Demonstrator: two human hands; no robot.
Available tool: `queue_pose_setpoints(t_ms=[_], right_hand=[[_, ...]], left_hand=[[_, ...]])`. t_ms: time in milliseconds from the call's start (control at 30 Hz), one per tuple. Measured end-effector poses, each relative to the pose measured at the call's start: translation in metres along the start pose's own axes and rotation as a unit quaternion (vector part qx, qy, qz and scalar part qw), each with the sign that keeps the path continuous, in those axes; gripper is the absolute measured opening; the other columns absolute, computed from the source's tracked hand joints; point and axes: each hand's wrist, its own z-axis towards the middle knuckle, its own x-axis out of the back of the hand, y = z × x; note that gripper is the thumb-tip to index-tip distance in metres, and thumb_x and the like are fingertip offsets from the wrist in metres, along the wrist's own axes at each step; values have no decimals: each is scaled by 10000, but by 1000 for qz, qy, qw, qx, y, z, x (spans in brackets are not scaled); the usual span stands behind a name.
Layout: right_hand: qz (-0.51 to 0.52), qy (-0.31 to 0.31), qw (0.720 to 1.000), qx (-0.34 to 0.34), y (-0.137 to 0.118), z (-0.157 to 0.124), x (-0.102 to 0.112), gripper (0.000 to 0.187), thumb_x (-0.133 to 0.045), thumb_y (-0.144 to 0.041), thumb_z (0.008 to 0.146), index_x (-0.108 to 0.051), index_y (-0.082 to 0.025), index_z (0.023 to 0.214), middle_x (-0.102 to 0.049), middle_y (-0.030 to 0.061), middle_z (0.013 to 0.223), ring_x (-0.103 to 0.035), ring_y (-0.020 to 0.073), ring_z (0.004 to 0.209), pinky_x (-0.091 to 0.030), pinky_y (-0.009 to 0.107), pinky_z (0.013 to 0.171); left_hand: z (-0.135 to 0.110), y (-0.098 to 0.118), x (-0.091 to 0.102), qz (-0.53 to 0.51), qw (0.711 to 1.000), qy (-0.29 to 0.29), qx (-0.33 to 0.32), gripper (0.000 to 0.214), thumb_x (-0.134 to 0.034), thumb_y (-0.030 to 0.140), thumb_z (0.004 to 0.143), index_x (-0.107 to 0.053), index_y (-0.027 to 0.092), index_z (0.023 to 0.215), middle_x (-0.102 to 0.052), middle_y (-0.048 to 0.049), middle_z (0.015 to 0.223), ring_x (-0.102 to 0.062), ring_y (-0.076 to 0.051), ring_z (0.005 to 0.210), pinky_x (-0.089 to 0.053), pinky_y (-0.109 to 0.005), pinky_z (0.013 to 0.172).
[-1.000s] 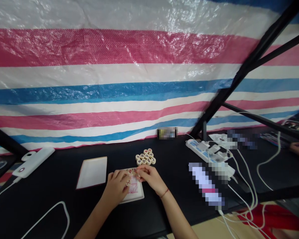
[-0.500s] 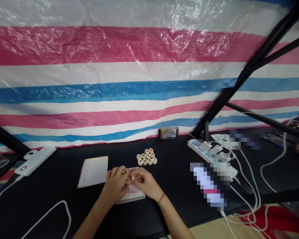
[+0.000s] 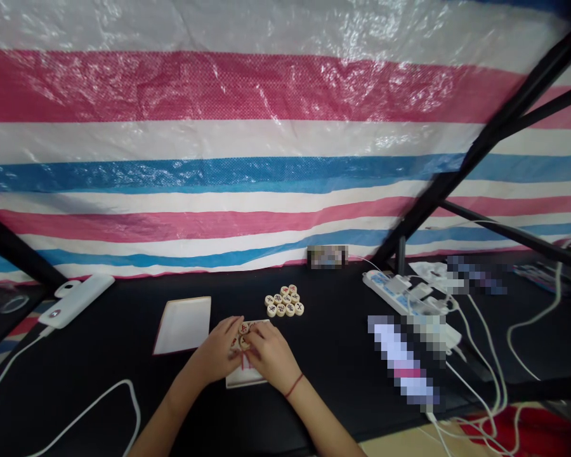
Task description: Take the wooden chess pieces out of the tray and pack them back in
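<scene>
A shallow white box (image 3: 248, 377) with pink lines on its inner face lies on the black table, and several round Chinese chess pieces with red characters sit in its far part. My left hand (image 3: 217, 350) is curled round the left side of the box, its fingertips and thumb beside the pieces. From the right, my right hand (image 3: 275, 358) reaches over the box with thumb and fingers pinched on a Chinese chess piece (image 3: 244, 343), partly hidden by the fingers. Beyond the box, more Chinese chess pieces (image 3: 285, 301) stand in close rows, mostly with black characters, a couple red.
Left of the box lies an open white lid (image 3: 184, 324). A white power strip (image 3: 66, 308) with a cable is at the far left. On the right are another power strip (image 3: 385, 289) with plugs, a blurred-out device (image 3: 400, 362) and loose white cables (image 3: 499, 355). A striped sheet (image 3: 219, 139) hangs behind.
My right hand has moved left and lowered its piece among those in the box. My left hand stays at the box's left side. The view has shifted slightly.
</scene>
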Motion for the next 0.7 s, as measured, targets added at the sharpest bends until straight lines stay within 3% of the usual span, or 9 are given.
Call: queue_pose_setpoints(t_ms=[200,333,400,500,567,700], right_hand=[[-30,-39,999,14,1,1,-5,53,-612,-197,819,-617,-190,871,-646,55,864,-564,214,867,-410,323,765],[46,-59,997,10,10,7,13,108,-640,-217,791,-612,-204,894,-654,34,865,-585,198,860,-414,284,748],[78,-54,995,-26,23,17,31,89,-597,-225,824,-614,-216,911,-649,14,848,-599,165,814,-414,248,721],[-9,-15,990,-140,53,42,56,170,-486,-251,899,-625,-207,986,-640,53,992,-608,168,884,-412,248,760],[-76,-74,974,-200,75,61,64,273,-480,-271,901,-595,-216,1141,-591,80,1173,-613,177,951,-417,250,780],[-91,-140,961,-222,103,87,58,279,-568,-270,831,-663,-193,1081,-655,107,1075,-637,219,942,-435,273,772]], left_hand=[[-1,4,-1,-7,1000,14,2,642,-516,147,714,-423,144,1349,-524,-158,1313,-469,-276,1241,-405,-485,1051],[1,9,4,12,1000,17,-7,633,-534,166,727,-430,163,1352,-539,-147,1298,-492,-273,1207,-418,-468,1030],[4,13,6,34,999,18,-2,622,-547,199,742,-437,165,1353,-545,-140,1289,-495,-271,1196,-415,-455,1025],[9,18,4,75,997,26,18,615,-569,273,766,-439,179,1359,-548,-130,1285,-494,-272,1192,-413,-445,1009],[12,22,-1,101,994,27,35,621,-589,336,778,-438,206,1366,-537,-126,1307,-486,-284,1206,-416,-450,993],[13,24,-12,156,986,20,61,595,-594,359,803,-429,318,1373,-513,-86,1365,-461,-305,1245,-404,-491,976]])
